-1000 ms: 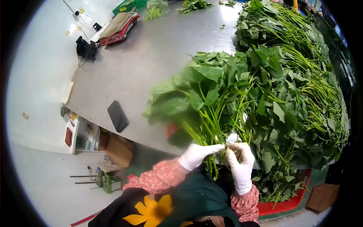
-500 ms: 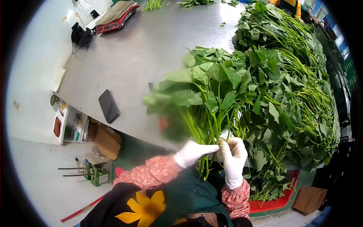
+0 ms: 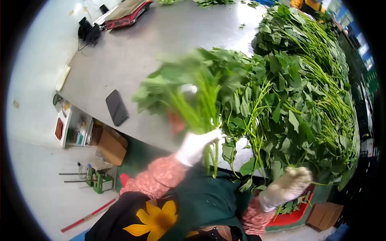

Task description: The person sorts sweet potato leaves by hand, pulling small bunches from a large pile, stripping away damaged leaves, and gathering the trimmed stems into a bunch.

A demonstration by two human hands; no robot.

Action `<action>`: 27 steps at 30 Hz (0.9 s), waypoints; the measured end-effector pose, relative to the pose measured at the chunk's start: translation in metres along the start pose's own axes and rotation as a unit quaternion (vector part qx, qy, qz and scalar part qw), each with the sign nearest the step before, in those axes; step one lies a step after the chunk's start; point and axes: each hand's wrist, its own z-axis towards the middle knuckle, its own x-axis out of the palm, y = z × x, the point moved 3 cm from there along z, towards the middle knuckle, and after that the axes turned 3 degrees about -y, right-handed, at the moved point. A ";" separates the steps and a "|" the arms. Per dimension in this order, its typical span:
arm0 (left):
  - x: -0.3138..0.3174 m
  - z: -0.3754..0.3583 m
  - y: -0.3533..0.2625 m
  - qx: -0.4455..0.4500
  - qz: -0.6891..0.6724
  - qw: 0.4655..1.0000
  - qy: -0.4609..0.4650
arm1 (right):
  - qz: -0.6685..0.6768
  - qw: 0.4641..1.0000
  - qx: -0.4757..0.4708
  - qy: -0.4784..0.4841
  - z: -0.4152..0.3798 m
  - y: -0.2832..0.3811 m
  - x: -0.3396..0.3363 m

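My left hand (image 3: pixel 197 146), in a white glove, is closed round the stems of a bunch of leafy greens (image 3: pixel 205 102). The leaves point away from me over the steel table and are smeared by motion; cut ends hang below the fist. My right hand (image 3: pixel 290 184), also gloved, is apart from the bunch, over the red crate (image 3: pixel 291 217) at the table's near right edge. Its fingers are curled closed, and what they hold, if anything, is hidden. A thin stem shows beside it. A large heap of leafy greens (image 3: pixel 317 108) lies right of the bunch.
A black phone (image 3: pixel 116 107) lies on the steel table (image 3: pixel 132 60) at left. Behind it stands a red scale (image 3: pixel 128 17). Below the left edge are a shelf, a cardboard box (image 3: pixel 112 146) and a green device (image 3: pixel 103 181). Another person (image 3: pixel 309 5) is at the far right.
My right hand has left the bunch and moved right and down, over the crate. My left hand, still gripping the bunch, has shifted slightly up and left. The view has tilted slightly.
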 end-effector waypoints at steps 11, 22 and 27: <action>-0.020 -0.021 -0.056 0.128 -0.126 0.982 0.057 | -0.344 0.895 0.169 0.228 -0.030 -0.079 0.052; -0.029 -0.009 -0.052 0.119 -0.083 0.989 0.029 | -0.533 0.753 0.111 0.370 -0.076 -0.144 0.095; -0.040 -0.003 -0.052 0.129 -0.089 0.987 0.046 | -0.325 0.861 0.232 0.316 -0.059 -0.129 0.082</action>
